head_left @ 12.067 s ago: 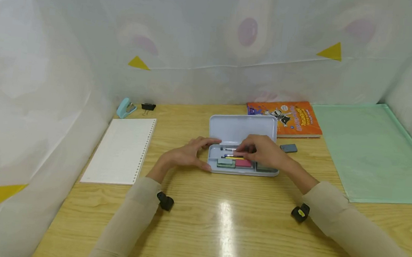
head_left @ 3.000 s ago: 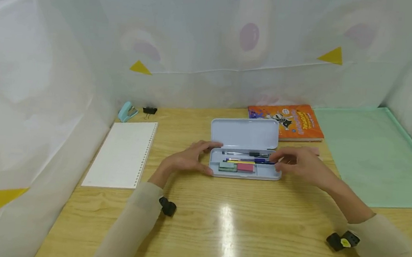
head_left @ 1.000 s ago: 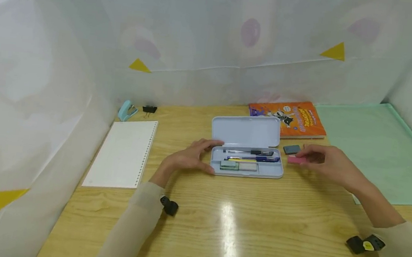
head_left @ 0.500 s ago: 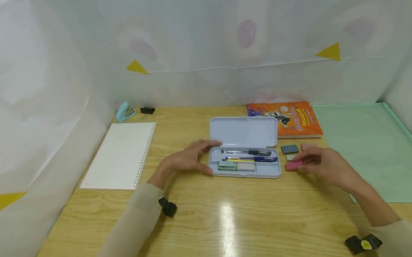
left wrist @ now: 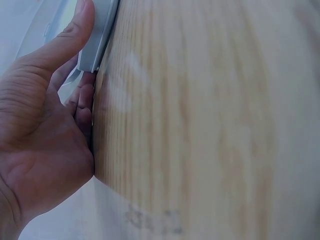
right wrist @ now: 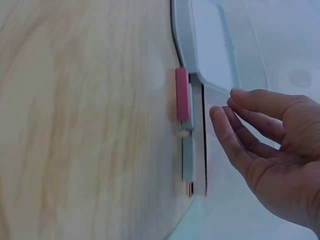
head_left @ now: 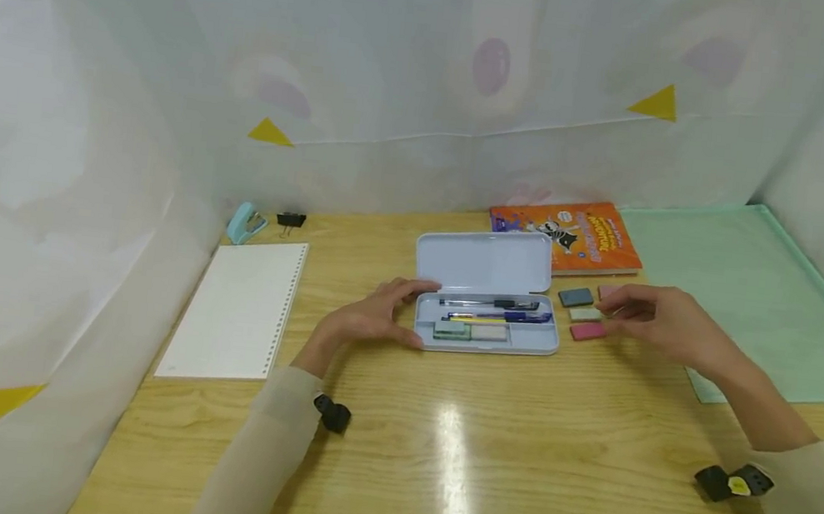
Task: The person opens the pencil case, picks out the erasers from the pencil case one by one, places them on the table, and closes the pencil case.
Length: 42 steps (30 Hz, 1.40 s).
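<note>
My left hand (head_left: 377,312) grips the left end of a light blue pencil case (head_left: 535,339), thumb at the front and fingers at the back. The case lies with its lid up. Inside are a black-capped pen (head_left: 505,304), a blue-capped pen (head_left: 522,317), a yellow pencil-like stick (head_left: 484,321), a green eraser (head_left: 452,330) and a whitish eraser (head_left: 489,332). My right hand (head_left: 665,321) hovers by the erasers right of the case, thumb and fingers apart, holding nothing. A pink eraser (head_left: 588,332) lies in front of a pale eraser (head_left: 585,315). Behind are a dark blue-grey eraser (head_left: 576,297) and a light pink one (head_left: 608,291), partly hidden.
An orange book (head_left: 602,239) lies behind the case. On the right is a pale green mat (head_left: 747,301). A spiral-punched notepad (head_left: 237,306), a light blue stapler (head_left: 245,224) and a black binder clip (head_left: 291,219) lie on the left.
Twelve seconds ago the pink eraser was in the case; my right hand has carried it out, set it before the pale eraser and let go. Other erasers now lie outside too. The left hand stays.
</note>
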Tool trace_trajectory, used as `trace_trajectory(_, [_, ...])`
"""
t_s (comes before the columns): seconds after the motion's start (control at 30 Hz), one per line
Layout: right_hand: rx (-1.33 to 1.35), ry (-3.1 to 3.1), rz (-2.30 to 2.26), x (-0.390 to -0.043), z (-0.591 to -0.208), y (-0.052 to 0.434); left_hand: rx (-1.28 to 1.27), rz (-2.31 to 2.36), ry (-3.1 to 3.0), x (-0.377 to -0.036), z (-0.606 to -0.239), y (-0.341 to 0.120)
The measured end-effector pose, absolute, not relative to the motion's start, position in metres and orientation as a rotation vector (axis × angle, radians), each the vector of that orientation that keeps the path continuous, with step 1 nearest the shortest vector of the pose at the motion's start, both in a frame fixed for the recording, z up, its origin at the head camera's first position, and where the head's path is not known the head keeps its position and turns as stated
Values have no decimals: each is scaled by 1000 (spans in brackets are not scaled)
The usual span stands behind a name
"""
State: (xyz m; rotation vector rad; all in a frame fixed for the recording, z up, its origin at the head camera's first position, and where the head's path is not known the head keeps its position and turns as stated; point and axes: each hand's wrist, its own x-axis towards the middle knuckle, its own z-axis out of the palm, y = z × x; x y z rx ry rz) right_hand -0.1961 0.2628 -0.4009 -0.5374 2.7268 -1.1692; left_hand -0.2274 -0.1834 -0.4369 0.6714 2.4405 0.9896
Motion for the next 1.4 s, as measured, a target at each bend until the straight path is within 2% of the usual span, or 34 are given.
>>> trace_trajectory(0.3, [-776,2570,-1246,-195,-406,200,662,988,2423,-223,-441,-187])
trace_trajectory(0.63, [-976,2570,-1098,-194,-418,143,638,971,2415,-226,-442,-184])
trace_trajectory(1.4, [-937,2716,-922,-196,-413,129,651,977,2434,-232,-438,-183])
